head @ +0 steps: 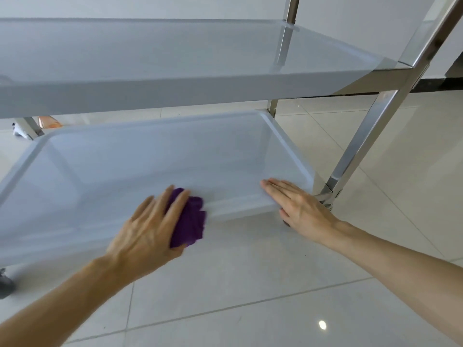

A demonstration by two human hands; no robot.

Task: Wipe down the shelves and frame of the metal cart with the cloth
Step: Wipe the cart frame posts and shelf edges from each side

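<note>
Standing on pale floor tiles [250, 284], the metal cart [350, 151] is seen; its lower shelf [150, 166] bears the right hand [298, 206], fingers straight and together, at the near right corner. The purple cloth [189, 219] is pressed against the near rim under the left hand [150, 229], fingers spread.

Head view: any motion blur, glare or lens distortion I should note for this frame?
Head view: the left hand and purple cloth are slightly motion-blurred, while the right hand on the lower shelf rim is sharper; a small bright glare spot sits on the floor tile; the steel post is mirror-reflective; wide-angle bending curves the upper shelf edge.
</note>
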